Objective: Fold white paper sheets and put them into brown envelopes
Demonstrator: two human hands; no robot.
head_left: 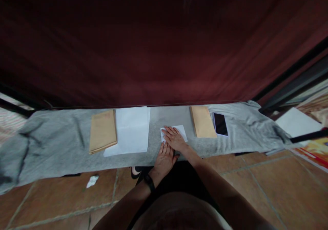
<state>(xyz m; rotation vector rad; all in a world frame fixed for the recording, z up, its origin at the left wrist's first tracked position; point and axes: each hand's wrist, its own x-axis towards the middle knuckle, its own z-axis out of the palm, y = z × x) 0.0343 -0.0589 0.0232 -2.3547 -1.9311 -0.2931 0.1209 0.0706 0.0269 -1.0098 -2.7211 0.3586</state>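
A small white folded paper lies on the grey cloth in front of me. My right hand rests flat across it with the fingers stretched toward the left. Just below, my left hand reaches up to the paper's lower edge, fingers extended and close to the right hand. A dark band circles my left wrist. Part of the paper is hidden beneath both hands.
Larger white sheets lie to the left, partly under a stack of brown envelopes. On the right are another brown envelope stack and a phone. The grey cloth ends at a dark red panel.
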